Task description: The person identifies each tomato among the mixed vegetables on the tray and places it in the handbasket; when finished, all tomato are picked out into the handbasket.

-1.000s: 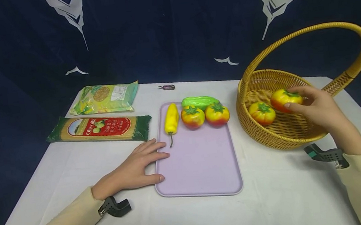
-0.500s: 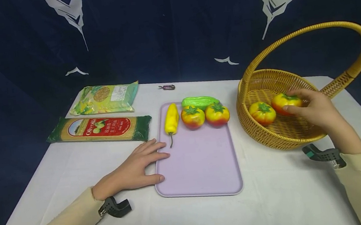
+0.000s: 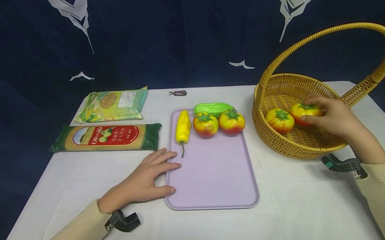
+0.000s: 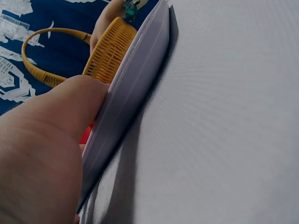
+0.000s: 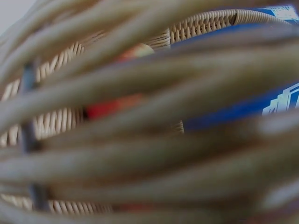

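Inside the wicker basket (image 3: pixel 282 145), my right hand (image 3: pixel 338 119) grips a red-and-yellow toy tomato (image 3: pixel 303 112) between thumb and fingers. A second toy tomato (image 3: pixel 280 121) sits right beside it on the left. Blurred wicker strands (image 5: pixel 140 158) cover most of the right wrist view and hide that hand. My left hand (image 3: pixel 140 181) lies with spread fingers on the left edge of the lilac tray (image 3: pixel 213 177); its thumb (image 4: pixel 84 100) reaches the rim in the left wrist view. At the tray's far end lie a yellow pepper (image 3: pixel 183 127), a green vegetable (image 3: pixel 213 108) and two more tomatoes (image 3: pixel 206 125).
Left of the tray lie a spaghetti pack (image 3: pixel 107 138) and, behind it, a green-yellow bag of grain (image 3: pixel 112 105). A small dark wrapped candy (image 3: pixel 178 93) is near the back edge. The basket's tall handle (image 3: pixel 332 31) arches above my right hand.
My right hand has moved slightly left and down with the tomato, bringing it close against the other tomato in the basket. My left hand has stayed on the tray edge.
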The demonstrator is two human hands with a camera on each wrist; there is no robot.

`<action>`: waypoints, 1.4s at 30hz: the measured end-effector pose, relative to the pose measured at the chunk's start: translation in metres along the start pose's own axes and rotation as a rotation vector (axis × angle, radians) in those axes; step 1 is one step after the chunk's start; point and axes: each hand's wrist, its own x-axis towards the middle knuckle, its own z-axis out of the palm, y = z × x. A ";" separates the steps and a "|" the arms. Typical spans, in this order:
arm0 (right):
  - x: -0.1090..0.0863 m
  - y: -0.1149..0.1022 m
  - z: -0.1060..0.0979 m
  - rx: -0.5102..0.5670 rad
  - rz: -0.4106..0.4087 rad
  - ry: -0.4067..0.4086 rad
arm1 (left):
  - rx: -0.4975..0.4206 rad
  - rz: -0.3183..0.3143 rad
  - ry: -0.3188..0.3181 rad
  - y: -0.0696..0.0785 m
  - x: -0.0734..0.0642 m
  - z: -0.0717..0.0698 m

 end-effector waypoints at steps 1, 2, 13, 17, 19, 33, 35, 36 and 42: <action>0.000 0.000 0.000 -0.004 0.000 0.002 | 0.001 0.001 0.000 0.000 0.000 0.000; 0.000 0.000 0.000 -0.007 0.001 0.004 | 0.003 0.001 0.001 0.000 0.000 0.000; 0.001 0.002 0.000 -0.023 0.009 -0.024 | 0.013 0.018 0.011 0.000 0.000 0.000; 0.001 0.002 0.001 -0.023 0.011 -0.022 | 0.009 0.012 0.007 0.001 0.000 0.000; 0.001 0.002 0.001 -0.019 0.017 -0.021 | 0.005 0.010 0.006 0.000 0.000 0.000; 0.001 0.000 -0.001 -0.025 0.051 -0.043 | 0.019 0.040 0.022 -0.002 -0.001 0.001; 0.000 0.000 -0.001 -0.030 0.051 -0.040 | 0.023 0.041 0.021 -0.002 -0.001 0.001; 0.000 0.000 -0.001 -0.034 0.051 -0.038 | 0.023 0.041 0.021 -0.002 -0.001 0.000; -0.001 0.001 -0.001 -0.054 0.055 -0.029 | 0.020 0.043 0.017 -0.001 0.000 0.000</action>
